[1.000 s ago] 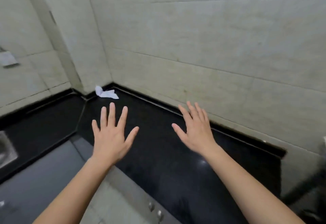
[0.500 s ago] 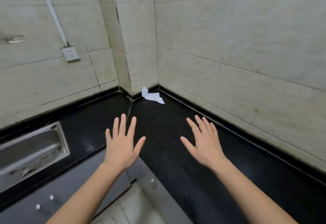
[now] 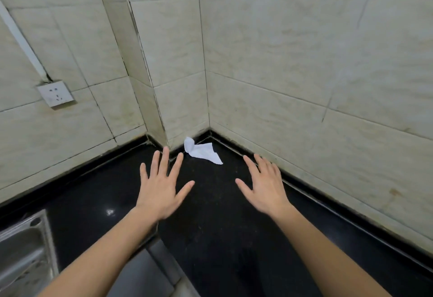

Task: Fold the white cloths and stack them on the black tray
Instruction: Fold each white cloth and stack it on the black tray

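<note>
One crumpled white cloth [image 3: 202, 150] lies on the black countertop [image 3: 210, 214] in the far corner where the tiled walls meet. My left hand [image 3: 161, 186] hovers over the counter with fingers spread and straight, palm down, just left of and nearer than the cloth. My right hand [image 3: 263, 185] is held the same way to the cloth's right, close to the wall. Neither hand touches the cloth or holds anything. No black tray is in view.
A steel sink [image 3: 23, 254] is set into the counter at the lower left. A wall socket [image 3: 55, 94] with a white cable duct sits on the left wall. Grey cabinet fronts [image 3: 145, 273] show below the counter's inner corner.
The view has swung left and moved closer to the corner, so the cloth now lies between and just beyond my hands. Both hands stay spread and empty.
</note>
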`<state>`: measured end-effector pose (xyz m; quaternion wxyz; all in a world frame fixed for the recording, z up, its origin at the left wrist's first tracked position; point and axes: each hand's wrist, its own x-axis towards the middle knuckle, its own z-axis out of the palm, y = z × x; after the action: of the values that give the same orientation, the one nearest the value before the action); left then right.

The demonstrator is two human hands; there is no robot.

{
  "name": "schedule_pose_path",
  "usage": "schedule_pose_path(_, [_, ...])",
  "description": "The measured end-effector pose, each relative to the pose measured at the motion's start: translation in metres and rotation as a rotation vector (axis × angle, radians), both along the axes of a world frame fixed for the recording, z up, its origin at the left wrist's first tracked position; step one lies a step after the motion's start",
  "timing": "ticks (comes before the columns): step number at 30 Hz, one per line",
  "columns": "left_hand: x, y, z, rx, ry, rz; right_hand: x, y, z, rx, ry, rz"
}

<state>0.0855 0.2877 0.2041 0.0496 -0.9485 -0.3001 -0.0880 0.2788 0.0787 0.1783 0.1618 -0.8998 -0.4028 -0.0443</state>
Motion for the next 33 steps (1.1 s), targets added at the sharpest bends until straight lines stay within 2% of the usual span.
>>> schedule_pose_path(8, [0.068, 0.091, -0.037, -0.070, 0.176, -0.021, 0.042, 0.069, -0.024, -0.112, 0.033, -0.067])
schedule_pose_path(12, [0.109, 0.143, -0.061, -0.086, 0.147, -0.106, 0.061, 0.104, -0.042, -0.131, 0.056, -0.142])
schedule_pose_path(17, [0.162, 0.211, -0.108, -0.163, 0.192, -0.238, 0.089, 0.163, -0.076, -0.191, 0.119, -0.271])
schedule_pose_path(24, [0.202, 0.286, -0.195, -0.325, 0.331, -0.360, 0.104, 0.247, -0.143, -0.326, 0.292, -0.336])
schedule_pose_path(29, [0.214, 0.311, -0.245, -0.451, 0.530, -0.354, 0.115, 0.294, -0.185, -0.322, 0.401, -0.349])
schedule_pose_path(33, [0.209, 0.312, -0.265, -0.400, 0.487, -0.366, 0.133, 0.335, -0.213, -0.147, 0.359, -0.311])
